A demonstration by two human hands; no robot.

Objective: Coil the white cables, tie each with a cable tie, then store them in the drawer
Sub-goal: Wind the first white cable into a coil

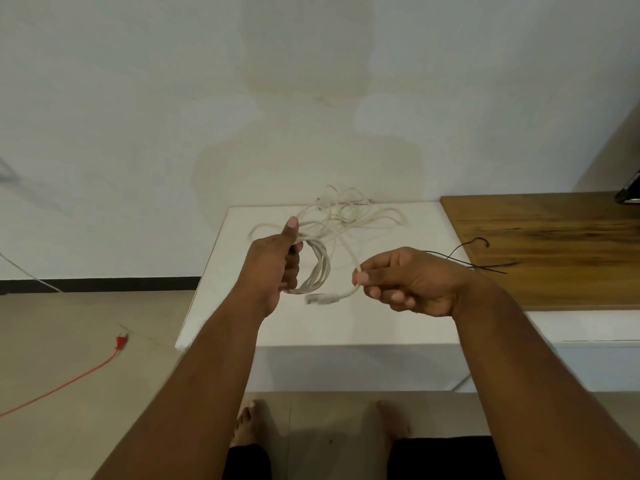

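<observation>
meanwhile left hand point(273, 268) grips the coiled white cable point(317, 271), right hand point(408, 282) pinching its free end above the white table point(398, 327).

The left arm point(194, 375) and right arm point(530, 368) reach forward, hands apart. The left hand point(273, 268) curls round the coiled white cable point(318, 271) (thumb pointing up); the right hand point(412, 282) pinches its end between thumb and forefinger.

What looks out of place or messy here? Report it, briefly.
A red cord with a two-pin plug lies loose on the beige floor, left of the white cabinet. At the cabinet's back, uncoiled white cable sits in an untidy tangle.
</observation>
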